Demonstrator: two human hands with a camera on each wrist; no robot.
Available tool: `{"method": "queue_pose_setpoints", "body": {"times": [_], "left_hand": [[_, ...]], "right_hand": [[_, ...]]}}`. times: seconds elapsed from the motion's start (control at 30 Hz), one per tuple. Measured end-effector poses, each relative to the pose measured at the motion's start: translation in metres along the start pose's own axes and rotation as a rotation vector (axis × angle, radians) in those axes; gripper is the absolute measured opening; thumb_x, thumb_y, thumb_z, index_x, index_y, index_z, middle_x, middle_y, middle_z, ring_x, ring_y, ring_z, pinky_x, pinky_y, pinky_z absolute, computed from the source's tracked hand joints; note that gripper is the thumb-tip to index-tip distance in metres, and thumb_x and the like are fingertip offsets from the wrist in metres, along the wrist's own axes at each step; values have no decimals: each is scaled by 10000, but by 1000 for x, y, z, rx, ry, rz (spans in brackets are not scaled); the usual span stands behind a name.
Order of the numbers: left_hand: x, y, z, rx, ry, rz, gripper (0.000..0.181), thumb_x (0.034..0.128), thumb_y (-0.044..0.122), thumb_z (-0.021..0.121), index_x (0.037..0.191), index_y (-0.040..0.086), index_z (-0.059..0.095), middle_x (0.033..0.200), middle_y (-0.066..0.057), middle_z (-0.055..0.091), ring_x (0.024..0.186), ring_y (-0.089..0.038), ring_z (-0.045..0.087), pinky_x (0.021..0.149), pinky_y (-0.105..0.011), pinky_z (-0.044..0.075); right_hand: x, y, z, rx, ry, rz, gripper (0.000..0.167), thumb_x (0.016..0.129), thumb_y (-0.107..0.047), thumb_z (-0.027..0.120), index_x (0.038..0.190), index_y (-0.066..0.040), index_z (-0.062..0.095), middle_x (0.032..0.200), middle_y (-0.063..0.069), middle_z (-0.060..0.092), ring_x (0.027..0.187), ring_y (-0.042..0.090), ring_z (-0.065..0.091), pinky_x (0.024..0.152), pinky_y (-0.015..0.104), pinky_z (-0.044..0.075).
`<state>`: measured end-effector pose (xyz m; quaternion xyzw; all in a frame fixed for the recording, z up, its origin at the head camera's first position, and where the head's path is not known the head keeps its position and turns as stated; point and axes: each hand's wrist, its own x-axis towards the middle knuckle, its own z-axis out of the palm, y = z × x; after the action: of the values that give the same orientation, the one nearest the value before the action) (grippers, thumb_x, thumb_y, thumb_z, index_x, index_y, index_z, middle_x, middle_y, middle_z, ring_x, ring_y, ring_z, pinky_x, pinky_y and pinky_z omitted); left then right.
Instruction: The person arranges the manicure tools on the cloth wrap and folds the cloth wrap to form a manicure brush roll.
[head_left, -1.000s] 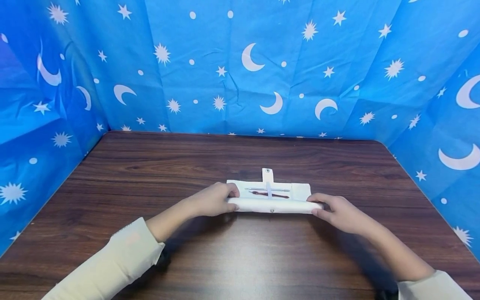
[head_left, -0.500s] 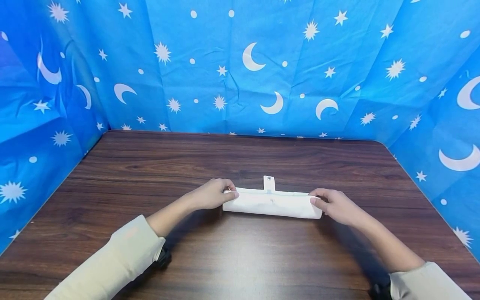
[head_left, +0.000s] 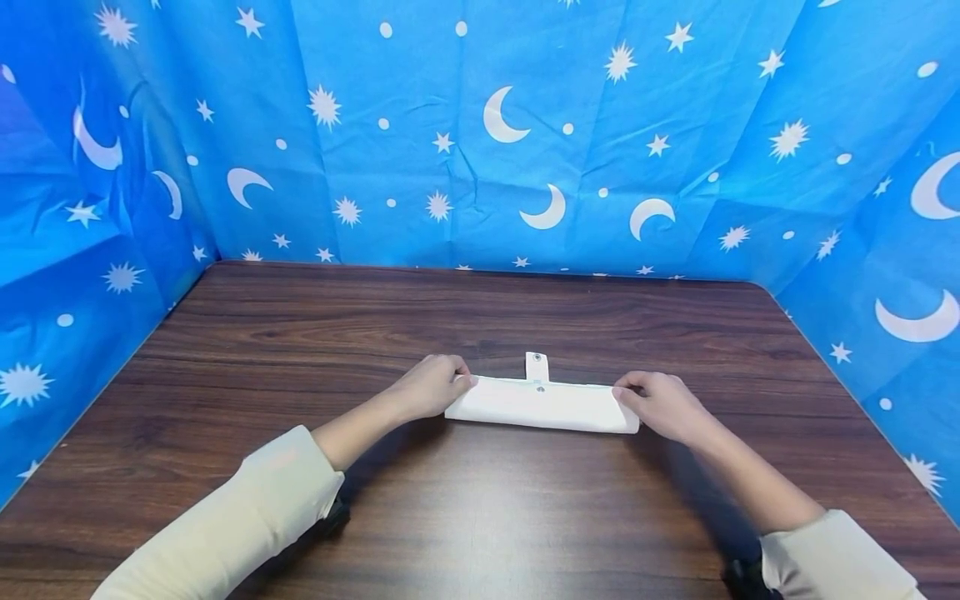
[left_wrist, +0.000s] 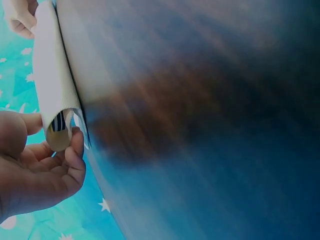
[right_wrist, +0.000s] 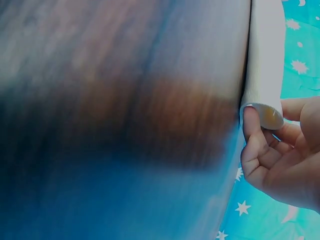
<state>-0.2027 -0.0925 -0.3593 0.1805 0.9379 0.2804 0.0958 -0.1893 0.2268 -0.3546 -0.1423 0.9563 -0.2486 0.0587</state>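
Note:
A white fabric roll-up case (head_left: 542, 408) lies rolled on the table, its strap (head_left: 537, 367) with a metal snap pointing away from me. On the roll's upper face a second snap (head_left: 540, 389) shows near that strap. The left end is pinched by my left hand (head_left: 427, 388), thumb on top. My right hand (head_left: 667, 406) pinches the opposite end in the same way. Inside the open left end, the left wrist view shows a tan rounded tip (left_wrist: 59, 141) and dark-and-white stripes. Something yellowish (right_wrist: 271, 116) shows inside the right end. The other contents are hidden.
The dark wood-grain table (head_left: 337, 325) extends around the case on all sides. Blue cloth (head_left: 420, 150) with white moons and stars hangs behind the far edge and along both sides.
The near fold has been rolled away from me over the inner panel, covering the two slim tools that showed there. The lower snap now sits closer to the strap.

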Motion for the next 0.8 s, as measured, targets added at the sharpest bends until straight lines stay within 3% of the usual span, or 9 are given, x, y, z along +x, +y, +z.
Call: {"method": "queue_pose_setpoints", "body": {"times": [0.2,0.4,0.57,0.7,0.8], "left_hand": [[0,2,1,10,-1,-11,269,955,219,507,1028,-13,620,558,16,441,435,-94,309,530,-266,366],[2,1,2,27,-4,-20,268,958,234,499,1001,1,624,724,-22,509,580,-129,423,639,-306,413],[4,1,4,48,27,-14,265,957,237,498,932,10,635,843,-27,554,784,-150,495,741,-326,428],[5,3,3,86,63,-4,228,947,219,518,956,22,633,844,-13,545,818,-157,481,757,-323,413],[5,10,3,145,122,45,163,923,168,551,974,42,642,874,-17,570,827,-174,483,750,-336,411]], "right_hand": [[2,-1,2,-20,15,22,243,934,-173,519,1045,5,642,928,122,655,803,220,577,621,350,441],[2,-2,3,-51,25,32,229,923,-172,538,1017,2,653,929,125,651,788,225,554,636,369,422],[5,-2,3,-83,36,29,218,904,-170,557,997,1,654,947,129,635,843,255,554,680,401,430],[7,-2,3,-78,27,35,212,900,-166,557,993,0,650,911,98,626,782,224,526,648,371,417],[8,-3,4,-71,16,43,202,900,-162,557,984,-4,650,877,73,617,743,205,505,623,345,401]]}}
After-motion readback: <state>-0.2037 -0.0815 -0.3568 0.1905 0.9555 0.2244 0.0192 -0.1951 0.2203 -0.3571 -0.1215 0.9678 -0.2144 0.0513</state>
